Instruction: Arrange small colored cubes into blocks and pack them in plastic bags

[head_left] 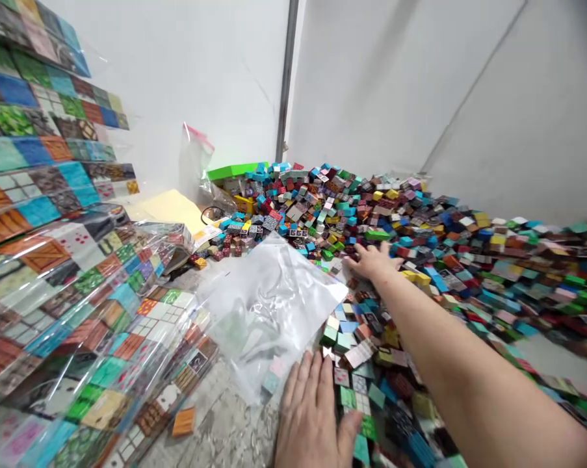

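Right forearm (454, 351) over loose printed cubes (332, 201), right hand (372, 262) spread open among them
Left hand (309, 416), fingers straight and uncurled, beside a clear plastic bag (273, 292), pale cubes showing through, inside or under unclear; clear-wrapped packs (78, 286) at left hold cube rows

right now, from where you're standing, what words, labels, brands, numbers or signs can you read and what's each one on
No word, brand or number reads clearly.
"?", perhaps: dark square among the wrapped blocks; too blurred to be sure.
Pale marks on dark blocks in the loose pile: too small to read.
Pale slip by the yellow paper: any print is unreadable.
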A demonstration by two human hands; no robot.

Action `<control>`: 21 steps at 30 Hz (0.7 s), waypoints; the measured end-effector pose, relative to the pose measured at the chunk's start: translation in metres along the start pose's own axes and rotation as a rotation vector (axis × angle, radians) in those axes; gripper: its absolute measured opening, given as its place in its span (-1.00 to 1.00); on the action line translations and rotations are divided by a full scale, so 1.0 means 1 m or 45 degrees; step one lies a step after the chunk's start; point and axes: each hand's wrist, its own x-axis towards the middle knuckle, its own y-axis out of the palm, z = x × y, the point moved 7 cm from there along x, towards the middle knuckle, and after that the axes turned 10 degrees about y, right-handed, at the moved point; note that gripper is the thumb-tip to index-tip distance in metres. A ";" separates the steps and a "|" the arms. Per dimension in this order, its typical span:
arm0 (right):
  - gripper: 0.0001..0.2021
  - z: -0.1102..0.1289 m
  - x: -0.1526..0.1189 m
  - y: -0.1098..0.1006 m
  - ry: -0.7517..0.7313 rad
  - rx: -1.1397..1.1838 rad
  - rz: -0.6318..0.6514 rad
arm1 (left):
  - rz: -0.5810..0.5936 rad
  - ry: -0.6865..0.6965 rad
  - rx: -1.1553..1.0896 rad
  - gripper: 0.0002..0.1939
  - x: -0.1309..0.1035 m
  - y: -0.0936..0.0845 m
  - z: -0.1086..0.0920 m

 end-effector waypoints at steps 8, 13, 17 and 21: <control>-0.63 -0.076 -0.051 0.017 -0.169 -0.098 0.221 | 0.189 0.061 -0.022 -0.38 0.008 -0.008 -0.004; -0.60 -0.124 -0.091 0.001 -0.269 0.009 0.276 | 0.340 -0.047 -0.042 -0.38 0.006 -0.008 -0.006; -0.65 -0.129 -0.049 -0.021 -0.212 0.051 0.104 | 0.310 -0.018 -0.002 -0.38 0.005 -0.008 -0.008; -0.65 -0.115 0.018 -0.017 -0.110 0.070 -0.089 | 0.365 -0.031 0.001 -0.37 0.004 -0.005 -0.006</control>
